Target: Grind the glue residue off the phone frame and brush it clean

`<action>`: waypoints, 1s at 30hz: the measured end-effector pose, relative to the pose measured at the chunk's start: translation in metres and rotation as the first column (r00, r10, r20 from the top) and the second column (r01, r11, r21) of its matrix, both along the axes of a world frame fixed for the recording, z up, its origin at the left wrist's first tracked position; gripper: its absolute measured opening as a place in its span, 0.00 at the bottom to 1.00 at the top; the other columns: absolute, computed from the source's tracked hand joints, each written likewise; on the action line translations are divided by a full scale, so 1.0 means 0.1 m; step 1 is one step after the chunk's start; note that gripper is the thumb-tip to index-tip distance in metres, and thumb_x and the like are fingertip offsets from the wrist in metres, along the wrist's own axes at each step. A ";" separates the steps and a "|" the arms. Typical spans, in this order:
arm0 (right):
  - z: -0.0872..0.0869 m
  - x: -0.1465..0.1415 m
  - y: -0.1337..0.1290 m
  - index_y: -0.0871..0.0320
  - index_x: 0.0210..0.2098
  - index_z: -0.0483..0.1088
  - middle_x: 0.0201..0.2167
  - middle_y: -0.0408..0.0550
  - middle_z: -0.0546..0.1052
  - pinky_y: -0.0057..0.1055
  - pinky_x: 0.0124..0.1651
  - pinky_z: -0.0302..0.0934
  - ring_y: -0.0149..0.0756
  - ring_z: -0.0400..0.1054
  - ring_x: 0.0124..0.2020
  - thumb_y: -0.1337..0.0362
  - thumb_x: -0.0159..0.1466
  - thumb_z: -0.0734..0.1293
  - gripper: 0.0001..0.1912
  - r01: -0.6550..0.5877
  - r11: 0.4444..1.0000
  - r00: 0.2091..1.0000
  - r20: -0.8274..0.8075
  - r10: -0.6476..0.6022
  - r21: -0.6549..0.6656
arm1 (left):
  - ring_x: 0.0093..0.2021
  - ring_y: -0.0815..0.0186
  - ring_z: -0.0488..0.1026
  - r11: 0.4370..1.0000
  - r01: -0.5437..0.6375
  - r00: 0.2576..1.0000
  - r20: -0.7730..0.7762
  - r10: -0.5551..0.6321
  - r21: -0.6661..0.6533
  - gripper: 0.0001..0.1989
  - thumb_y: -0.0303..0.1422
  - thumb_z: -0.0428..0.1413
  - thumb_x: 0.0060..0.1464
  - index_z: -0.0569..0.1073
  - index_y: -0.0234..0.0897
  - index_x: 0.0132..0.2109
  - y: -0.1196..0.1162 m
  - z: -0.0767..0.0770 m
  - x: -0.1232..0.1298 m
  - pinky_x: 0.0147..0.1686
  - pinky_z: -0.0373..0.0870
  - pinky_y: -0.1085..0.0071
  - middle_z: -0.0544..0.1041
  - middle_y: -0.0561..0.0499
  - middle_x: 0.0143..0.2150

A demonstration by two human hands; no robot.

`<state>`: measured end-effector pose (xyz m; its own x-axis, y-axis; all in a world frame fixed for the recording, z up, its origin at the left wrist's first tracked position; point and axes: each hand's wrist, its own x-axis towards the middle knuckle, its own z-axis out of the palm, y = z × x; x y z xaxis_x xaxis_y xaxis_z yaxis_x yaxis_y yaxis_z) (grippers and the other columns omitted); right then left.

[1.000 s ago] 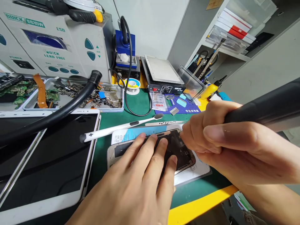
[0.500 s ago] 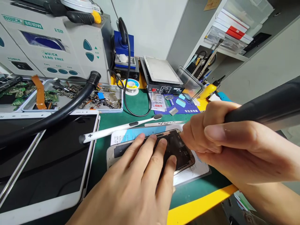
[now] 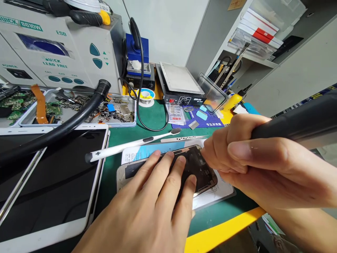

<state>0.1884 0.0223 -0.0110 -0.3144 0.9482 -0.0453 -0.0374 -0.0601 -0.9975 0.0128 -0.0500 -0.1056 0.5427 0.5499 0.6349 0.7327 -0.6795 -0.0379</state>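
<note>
A phone screen panel [image 3: 195, 168] lies with its dark back facing up on a white and blue sheet [image 3: 221, 193]. My left hand [image 3: 158, 196] rests across it, fingers spread and pressing flat near its middle. At the panel's right end, my right hand [image 3: 252, 151] is closed round a thick black cylindrical tool [image 3: 297, 119]. The tool's working tip is hidden behind the fingers. Just beyond the panel lie a white toothbrush [image 3: 129, 146] with grey bristles and metal tweezers [image 3: 181, 139].
Two white-framed screens [image 3: 65, 175] lie at left, crossed by a black hose [image 3: 79, 116] from a QUICK station [image 3: 63, 45]. Behind are a tray of circuit boards [image 3: 133, 123], a solder spool [image 3: 146, 96], a hot plate [image 3: 181, 79] and a yellow bottle [image 3: 233, 101].
The whole view has shifted slightly, so things sit a little further left. Both hands keep nearly the same places on the panel and the tool.
</note>
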 end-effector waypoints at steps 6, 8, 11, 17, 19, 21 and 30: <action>0.01 0.08 0.00 0.54 0.15 0.57 0.11 0.41 0.55 0.37 0.19 0.48 0.33 0.50 0.15 0.72 0.51 0.65 0.15 -0.014 0.999 1.000 0.016 0.014 0.029 | 0.62 0.46 0.70 0.999 -0.038 0.999 0.024 0.039 -0.021 0.16 0.30 0.55 0.62 0.77 0.31 0.55 0.01 0.02 0.04 0.68 0.60 0.50 0.79 0.40 0.56; 0.03 0.11 0.00 0.54 0.16 0.56 0.12 0.42 0.55 0.37 0.20 0.48 0.35 0.50 0.16 0.71 0.53 0.65 0.15 -0.038 0.999 0.999 0.020 0.037 0.033 | 0.61 0.48 0.72 0.998 -0.026 0.999 0.030 0.028 -0.052 0.16 0.33 0.56 0.63 0.78 0.32 0.54 0.03 0.06 0.06 0.65 0.65 0.47 0.79 0.40 0.55; 0.04 0.13 0.01 0.55 0.17 0.54 0.14 0.43 0.55 0.37 0.20 0.49 0.35 0.50 0.18 0.71 0.55 0.64 0.16 -0.061 0.998 0.998 0.025 0.061 0.006 | 0.59 0.47 0.73 0.998 0.042 0.999 0.022 -0.041 -0.052 0.18 0.40 0.55 0.63 0.78 0.33 0.53 0.08 0.13 0.07 0.63 0.67 0.44 0.79 0.39 0.55; 0.03 0.00 0.02 0.56 0.14 0.55 0.11 0.41 0.53 0.34 0.19 0.47 0.31 0.48 0.15 0.74 0.49 0.64 0.15 -0.022 1.000 1.000 -0.003 0.022 -0.022 | 0.59 0.46 0.73 0.996 0.060 0.998 0.028 -0.058 -0.064 0.22 0.45 0.55 0.63 0.77 0.34 0.54 0.13 0.15 0.10 0.63 0.67 0.43 0.79 0.38 0.55; 0.03 -0.03 0.00 0.56 0.13 0.54 0.11 0.41 0.52 0.33 0.18 0.45 0.30 0.47 0.15 0.74 0.47 0.64 0.15 -0.003 1.000 1.000 -0.022 0.002 -0.026 | 0.59 0.46 0.73 0.996 0.061 0.998 0.026 -0.059 -0.061 0.22 0.46 0.55 0.63 0.77 0.34 0.54 0.13 0.16 0.10 0.63 0.67 0.43 0.79 0.38 0.55; 0.03 -0.04 -0.01 0.56 0.13 0.54 0.11 0.40 0.51 0.33 0.18 0.45 0.30 0.46 0.15 0.74 0.48 0.65 0.15 0.012 1.000 0.999 -0.034 -0.013 -0.019 | 0.59 0.46 0.73 0.996 0.061 0.998 0.022 -0.060 -0.059 0.22 0.46 0.54 0.63 0.77 0.34 0.54 0.13 0.16 0.10 0.63 0.67 0.43 0.79 0.38 0.55; 0.05 -0.03 -0.03 0.55 0.14 0.55 0.11 0.41 0.53 0.34 0.19 0.47 0.31 0.48 0.15 0.72 0.50 0.65 0.15 0.005 1.000 1.000 -0.016 -0.005 -0.004 | 0.59 0.47 0.73 0.995 0.070 0.998 0.012 -0.070 -0.064 0.23 0.46 0.54 0.63 0.78 0.34 0.54 0.13 0.19 0.10 0.63 0.67 0.43 0.79 0.37 0.55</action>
<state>0.1856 0.0190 -0.0056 -0.3100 0.9497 -0.0445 -0.0537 -0.0642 -0.9965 0.0224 -0.0366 -0.0868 0.5753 0.5506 0.6049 0.6836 -0.7298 0.0141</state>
